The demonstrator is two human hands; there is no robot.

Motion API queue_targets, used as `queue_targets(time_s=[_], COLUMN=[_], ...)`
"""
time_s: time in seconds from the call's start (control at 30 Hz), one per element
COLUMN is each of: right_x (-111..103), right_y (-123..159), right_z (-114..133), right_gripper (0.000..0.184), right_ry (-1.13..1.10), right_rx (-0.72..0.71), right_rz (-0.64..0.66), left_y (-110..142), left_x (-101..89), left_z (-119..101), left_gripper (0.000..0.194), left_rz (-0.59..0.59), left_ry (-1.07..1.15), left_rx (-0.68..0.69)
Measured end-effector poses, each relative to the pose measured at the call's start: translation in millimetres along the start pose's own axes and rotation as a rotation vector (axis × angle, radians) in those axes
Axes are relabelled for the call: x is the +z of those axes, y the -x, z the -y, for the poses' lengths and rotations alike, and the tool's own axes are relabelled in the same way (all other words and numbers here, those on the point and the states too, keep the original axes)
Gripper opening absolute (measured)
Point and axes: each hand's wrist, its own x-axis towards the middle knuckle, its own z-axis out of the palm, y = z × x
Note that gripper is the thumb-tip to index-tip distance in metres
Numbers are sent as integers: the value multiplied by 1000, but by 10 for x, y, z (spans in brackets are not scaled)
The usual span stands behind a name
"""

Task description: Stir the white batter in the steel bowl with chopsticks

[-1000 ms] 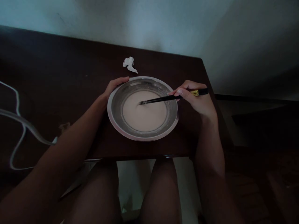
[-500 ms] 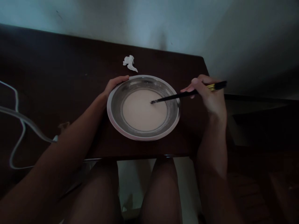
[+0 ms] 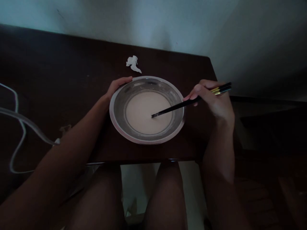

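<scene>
A round steel bowl [image 3: 117, 124] stands on the dark table, holding a pale, smooth batter-like liquid [image 3: 141, 111]. My left hand [image 3: 117, 86] grips the bowl's far left rim, its thumb along the edge and the other fingers hidden below. Black chopsticks [image 3: 172, 107] with a gold band are pinched together in my right hand [image 3: 211, 95], to the right of the bowl. They slant down to the left over the rim, and their tips are at the liquid near the middle of the bowl.
Behind the bowl lies a crumpled white tissue [image 3: 133, 64] on the dark table [image 3: 59, 64]. White cables [image 3: 31, 124] loop across the left side. A pale wall [image 3: 148, 25] rises along the table's back edge, and my knees are under the front edge.
The chopstick tips have moved toward me and slightly left through the bowl, with my right hand shifting a little. My left hand and the bowl have stayed in place.
</scene>
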Motion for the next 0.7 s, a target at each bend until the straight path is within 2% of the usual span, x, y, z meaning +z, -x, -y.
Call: queue_targets(time_s=[0.1,0.23,0.3,0.47,0.53,0.63,0.7], right_x=[41,-11,-37,19,16,-33,-40], right_y=[-29,-13,9,-21,-31,-1,21], right_z=[-17,-19,-4,-12,-26,-13,6], right_gripper=[37,40,41,39,38,39,41], right_ry=[-8,2,1,-16,-2,10,4], right_rx=[-6,-18,1,6,-19,-33,-13], right_rz=[102,-66,-91,105,59,-93,-90], left_y=[-1,9,7,-37,-34,12,41], left_x=[-5,-17,-25,-44,-43,-31,-24], left_z=[2,4,9,32,32,16,5], left_gripper=[27,26,27,26,24,26,29], left_rz=[-12,10,6,-22,-19,-19,-13], left_ry=[1,-13,-35,5,16,-2,-2], left_rx=[-22,-3,-4,-38,-41,-36,-45])
